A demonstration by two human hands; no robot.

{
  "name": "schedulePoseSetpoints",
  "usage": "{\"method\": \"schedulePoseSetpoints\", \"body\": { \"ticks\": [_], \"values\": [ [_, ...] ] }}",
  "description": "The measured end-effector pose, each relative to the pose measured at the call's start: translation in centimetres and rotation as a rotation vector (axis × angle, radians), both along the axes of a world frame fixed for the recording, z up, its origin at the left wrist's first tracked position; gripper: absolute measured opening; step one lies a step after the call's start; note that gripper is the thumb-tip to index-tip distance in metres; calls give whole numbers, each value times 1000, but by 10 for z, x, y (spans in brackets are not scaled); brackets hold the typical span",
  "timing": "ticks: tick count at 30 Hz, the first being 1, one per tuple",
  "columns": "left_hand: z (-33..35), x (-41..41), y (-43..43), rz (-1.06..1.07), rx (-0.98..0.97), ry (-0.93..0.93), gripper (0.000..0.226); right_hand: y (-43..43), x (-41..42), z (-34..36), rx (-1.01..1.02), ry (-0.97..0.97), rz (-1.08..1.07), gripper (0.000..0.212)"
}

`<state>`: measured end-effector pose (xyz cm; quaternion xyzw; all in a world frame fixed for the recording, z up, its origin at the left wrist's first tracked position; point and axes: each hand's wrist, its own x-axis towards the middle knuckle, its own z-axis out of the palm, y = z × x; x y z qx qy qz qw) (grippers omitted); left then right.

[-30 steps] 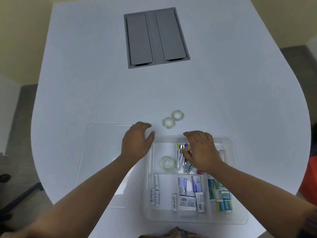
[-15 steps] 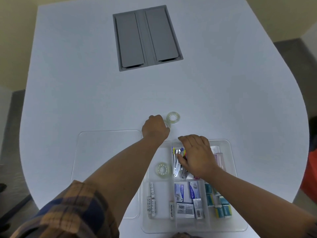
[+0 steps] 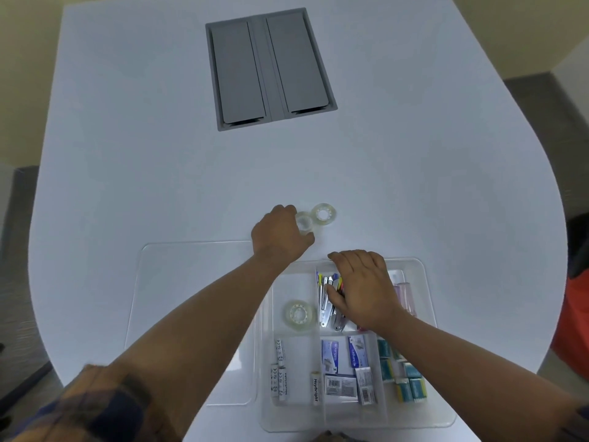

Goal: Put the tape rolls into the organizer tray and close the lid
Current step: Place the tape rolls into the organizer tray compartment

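Two clear tape rolls lie on the white table beyond the clear organizer tray (image 3: 427, 314). My left hand (image 3: 280, 234) curls its fingers around the nearer tape roll (image 3: 304, 222); it rests on the table. The farther tape roll (image 3: 323, 214) sits just right of it, touching or nearly so. A third tape roll (image 3: 299, 314) lies inside the tray's upper left compartment. My right hand (image 3: 363, 287) rests palm down on the tray's upper middle compartment, over staplers. The clear lid (image 3: 191, 282) lies flat on the table left of the tray, partly under my left forearm.
The tray also holds batteries (image 3: 279, 365), staple boxes (image 3: 342, 368) and small teal packets (image 3: 401, 374). A grey cable hatch (image 3: 269, 67) is set into the table's far middle. The table's curved edge runs close on both sides.
My left hand has reached forward from the lid's edge to the nearer tape roll and closed its fingers around it. My right hand has stayed on the tray.
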<state>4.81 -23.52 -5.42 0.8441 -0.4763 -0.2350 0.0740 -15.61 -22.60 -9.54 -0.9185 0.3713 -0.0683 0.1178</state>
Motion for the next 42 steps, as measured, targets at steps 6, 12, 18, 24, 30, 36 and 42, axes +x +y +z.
{"method": "schedulePoseSetpoints", "body": {
  "ticks": [6,12,18,24,30,36,42],
  "values": [
    [27,-17,77,56,-288,112,51,0,2,0,-11,8,-10,49],
    [18,-29,137,6,-129,79,58,1,1,-2,-20,14,-5,50],
    [9,-33,145,-72,11,0,54,3,1,4,6,13,-3,54],
    [5,-34,145,-133,65,-92,47,13,-16,9,43,16,23,66],
    [9,-31,138,-179,91,-155,47,16,-18,6,63,26,4,68],
    [30,-18,103,-107,-119,-74,45,16,-20,1,62,-4,7,67],
    [26,-17,34,-179,-173,-73,45,15,-21,-1,72,-26,10,67]
  ]
}}
